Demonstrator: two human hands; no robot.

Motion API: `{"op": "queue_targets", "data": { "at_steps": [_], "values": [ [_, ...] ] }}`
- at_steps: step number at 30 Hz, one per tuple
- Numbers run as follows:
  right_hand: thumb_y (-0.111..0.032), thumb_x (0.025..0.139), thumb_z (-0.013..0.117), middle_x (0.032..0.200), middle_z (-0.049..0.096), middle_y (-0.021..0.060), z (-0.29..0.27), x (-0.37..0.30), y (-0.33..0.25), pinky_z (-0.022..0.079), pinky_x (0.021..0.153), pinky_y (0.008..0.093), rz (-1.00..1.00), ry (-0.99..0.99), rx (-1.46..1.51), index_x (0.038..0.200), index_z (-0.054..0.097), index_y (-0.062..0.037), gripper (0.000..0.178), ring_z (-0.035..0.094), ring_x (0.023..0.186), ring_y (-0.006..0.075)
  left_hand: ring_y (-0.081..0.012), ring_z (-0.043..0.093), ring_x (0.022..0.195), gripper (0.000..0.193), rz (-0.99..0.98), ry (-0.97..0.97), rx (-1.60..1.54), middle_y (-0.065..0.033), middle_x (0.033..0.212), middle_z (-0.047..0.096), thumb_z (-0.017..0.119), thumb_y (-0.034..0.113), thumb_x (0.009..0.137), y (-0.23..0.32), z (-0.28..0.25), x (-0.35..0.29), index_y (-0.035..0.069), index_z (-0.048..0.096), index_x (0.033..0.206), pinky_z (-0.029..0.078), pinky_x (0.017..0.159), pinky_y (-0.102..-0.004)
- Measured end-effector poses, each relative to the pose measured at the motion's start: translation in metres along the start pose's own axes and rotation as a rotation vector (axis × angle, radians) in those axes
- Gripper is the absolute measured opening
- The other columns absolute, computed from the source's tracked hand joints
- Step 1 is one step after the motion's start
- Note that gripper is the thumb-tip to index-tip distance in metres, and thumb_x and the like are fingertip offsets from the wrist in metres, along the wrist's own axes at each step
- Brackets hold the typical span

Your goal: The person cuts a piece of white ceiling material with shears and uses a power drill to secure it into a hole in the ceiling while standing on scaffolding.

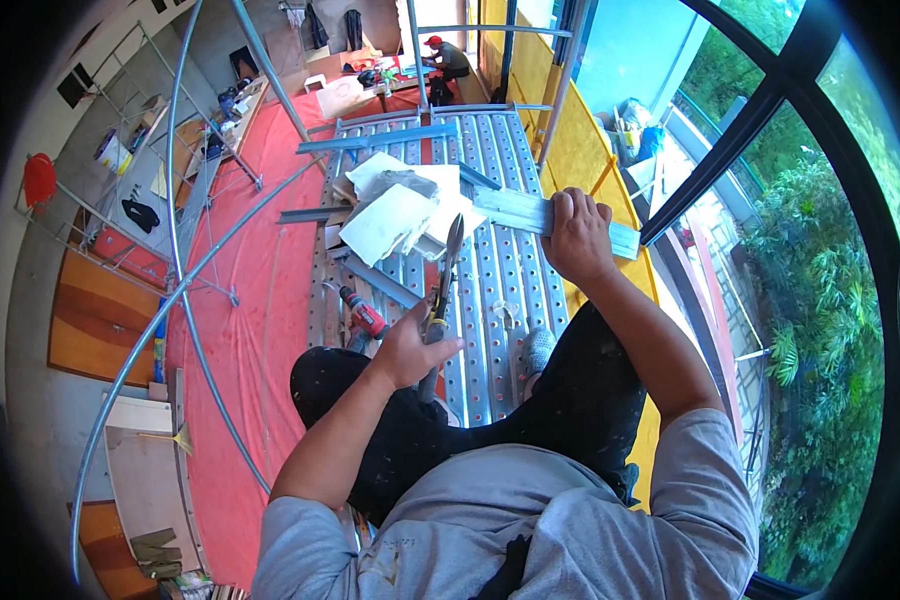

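My left hand [408, 350] is closed round a pair of metal snips [451, 262], whose long blades point up and away from me. Their grips are partly hidden by my fingers. To the right, my right hand [580, 238] grips a flat galvanized metal channel [518, 211] near its right end. The channel's far end lies by a heap of broken white board pieces [385, 225]. Just left of my left hand, a red and black power drill [363, 313] rests on the perforated metal platform [482, 350], between my knees and the heap.
More metal channels [375, 138] lie across the platform around the heap. Scaffold tubes [183, 280] cross at the left, above a red floor covering [232, 400]. Yellow panelling [592, 150] and a dark window frame [715, 150] border the right. Far off, a person in a red cap [448, 60] crouches.
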State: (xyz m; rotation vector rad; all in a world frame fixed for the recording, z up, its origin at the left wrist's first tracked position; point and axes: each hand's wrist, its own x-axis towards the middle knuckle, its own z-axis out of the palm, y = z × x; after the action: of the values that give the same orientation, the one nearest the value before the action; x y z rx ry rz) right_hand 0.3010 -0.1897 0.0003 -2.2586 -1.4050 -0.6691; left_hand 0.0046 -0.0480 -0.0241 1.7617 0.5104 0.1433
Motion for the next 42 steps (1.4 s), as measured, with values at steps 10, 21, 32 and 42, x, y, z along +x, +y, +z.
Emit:
{"op": "queue_targets", "data": {
  "at_steps": [10, 21, 32, 42],
  "values": [
    [-0.026, 0.075, 0.081, 0.102, 0.059, 0.0117, -0.008, 0.0, -0.01, 0.037, 0.085, 0.0487, 0.013, -0.07, -0.051, 0.114, 0.053, -0.007, 0.051, 0.058, 0.098, 0.0319, -0.0131, 0.057, 0.084, 0.087, -0.01, 0.036, 0.19, -0.0037, 0.097, 0.061, 0.081, 0.034, 0.082, 0.009, -0.001, 0.0, 0.0, 0.043, 0.153, 0.05, 0.082, -0.0296],
    [-0.025, 0.076, 0.08, 0.1, 0.058, 0.0107, -0.007, -0.004, -0.015, 0.037, 0.083, 0.0486, -0.056, -0.065, -0.029, 0.115, 0.056, -0.0074, 0.049, 0.058, 0.098, 0.0315, -0.035, 0.065, 0.118, 0.076, 0.01, 0.059, 0.171, -0.0213, 0.126, 0.068, 0.078, 0.038, 0.083, 0.007, -0.001, 0.003, 0.001, 0.051, 0.144, 0.048, 0.104, -0.0397],
    [-0.021, 0.072, 0.081, 0.103, 0.059, 0.0111, -0.009, -0.004, -0.022, 0.038, 0.086, 0.0489, 0.008, -0.131, -0.042, 0.117, 0.054, -0.0092, 0.053, 0.059, 0.102, 0.0322, -0.0371, 0.065, 0.119, 0.075, -0.039, 0.051, 0.127, -0.023, 0.127, 0.067, 0.077, 0.038, 0.082, -0.009, -0.001, 0.007, 0.003, 0.052, 0.143, 0.047, 0.104, -0.0402],
    [-0.022, 0.074, 0.08, 0.102, 0.059, 0.0112, -0.01, -0.005, -0.023, 0.038, 0.086, 0.0489, -0.02, -0.119, -0.054, 0.116, 0.055, -0.009, 0.051, 0.059, 0.101, 0.032, -0.0369, 0.066, 0.116, 0.078, -0.065, 0.011, 0.131, -0.0228, 0.124, 0.068, 0.078, 0.04, 0.08, -0.007, -0.003, 0.007, 0.004, 0.052, 0.145, 0.048, 0.103, -0.0403]
  ]
}}
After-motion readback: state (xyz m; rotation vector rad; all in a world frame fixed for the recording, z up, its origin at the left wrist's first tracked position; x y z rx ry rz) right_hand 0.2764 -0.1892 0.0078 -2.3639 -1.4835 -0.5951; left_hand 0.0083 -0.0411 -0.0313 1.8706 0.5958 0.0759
